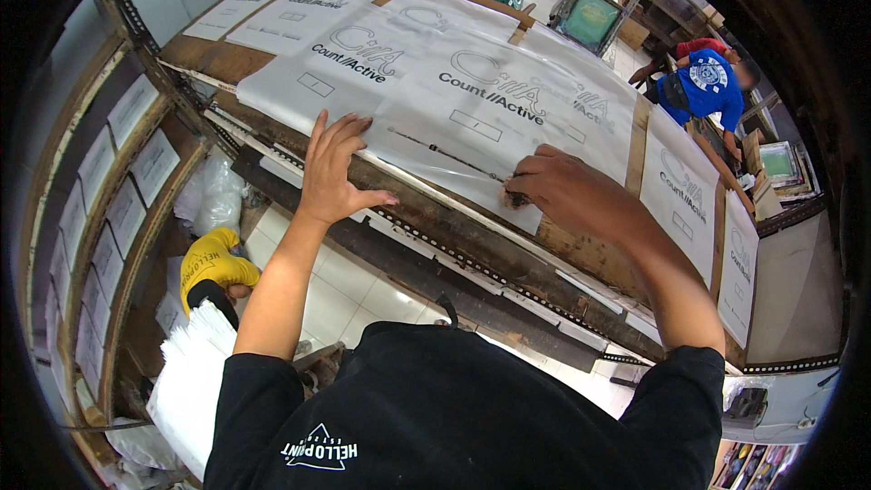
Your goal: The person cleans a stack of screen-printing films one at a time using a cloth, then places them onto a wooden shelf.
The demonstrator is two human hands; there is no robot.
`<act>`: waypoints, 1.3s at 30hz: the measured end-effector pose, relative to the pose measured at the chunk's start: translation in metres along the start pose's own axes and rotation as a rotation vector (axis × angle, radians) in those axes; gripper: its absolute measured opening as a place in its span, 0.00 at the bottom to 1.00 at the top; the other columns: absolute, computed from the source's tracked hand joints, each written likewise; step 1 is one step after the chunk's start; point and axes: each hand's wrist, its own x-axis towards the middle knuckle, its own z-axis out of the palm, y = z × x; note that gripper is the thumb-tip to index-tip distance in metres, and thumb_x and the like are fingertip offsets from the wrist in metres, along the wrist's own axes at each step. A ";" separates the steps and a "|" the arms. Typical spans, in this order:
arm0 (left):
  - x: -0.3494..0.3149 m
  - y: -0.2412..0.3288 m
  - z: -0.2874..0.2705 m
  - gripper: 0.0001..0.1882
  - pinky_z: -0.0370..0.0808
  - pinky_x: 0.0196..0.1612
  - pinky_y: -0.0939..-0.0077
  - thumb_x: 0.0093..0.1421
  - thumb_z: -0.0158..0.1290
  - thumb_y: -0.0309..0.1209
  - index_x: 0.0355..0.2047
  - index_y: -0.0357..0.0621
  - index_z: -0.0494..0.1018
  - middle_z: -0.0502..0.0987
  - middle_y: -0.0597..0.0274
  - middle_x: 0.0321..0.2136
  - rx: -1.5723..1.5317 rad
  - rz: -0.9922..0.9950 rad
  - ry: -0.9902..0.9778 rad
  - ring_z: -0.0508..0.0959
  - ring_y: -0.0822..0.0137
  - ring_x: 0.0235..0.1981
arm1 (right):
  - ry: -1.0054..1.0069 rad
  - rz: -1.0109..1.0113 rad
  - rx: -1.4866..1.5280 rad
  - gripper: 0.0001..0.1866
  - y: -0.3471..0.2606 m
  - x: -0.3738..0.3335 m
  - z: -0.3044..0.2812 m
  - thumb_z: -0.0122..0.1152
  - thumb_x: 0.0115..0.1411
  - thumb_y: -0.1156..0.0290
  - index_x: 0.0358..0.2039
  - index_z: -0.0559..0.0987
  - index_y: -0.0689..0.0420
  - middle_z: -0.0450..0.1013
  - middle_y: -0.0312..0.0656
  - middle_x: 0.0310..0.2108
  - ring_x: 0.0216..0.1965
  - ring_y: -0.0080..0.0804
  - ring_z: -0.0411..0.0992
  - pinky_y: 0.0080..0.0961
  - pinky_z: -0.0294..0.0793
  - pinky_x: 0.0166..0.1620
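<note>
Right hand, head view, curls its fingers together at the printed sheet by the near edge of the bench; can't tell if it's pinching! Left hand splays, fingers apart, at that edge. Light, even pressure should avoid creases; the sheet lies under the right hand, back from that edge.

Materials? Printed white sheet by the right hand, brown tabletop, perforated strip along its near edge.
Printed white sheet: probably thin plastic film, semi-gloss; translucent, shiny creases.
Brown tabletop: likely wood or board, worn; patchy stains.
Perforated strip: perhaps dark-painted metal; regular holes.
</note>
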 end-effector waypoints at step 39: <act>-0.006 -0.003 -0.003 0.44 0.53 0.69 0.41 0.38 0.63 0.68 0.41 0.42 0.68 0.75 0.51 0.52 -0.043 -0.023 0.067 0.71 0.47 0.59 | 0.002 0.010 -0.131 0.09 -0.040 0.175 -0.007 0.60 0.53 0.70 0.32 0.81 0.62 0.77 0.52 0.34 0.42 0.52 0.75 0.44 0.73 0.47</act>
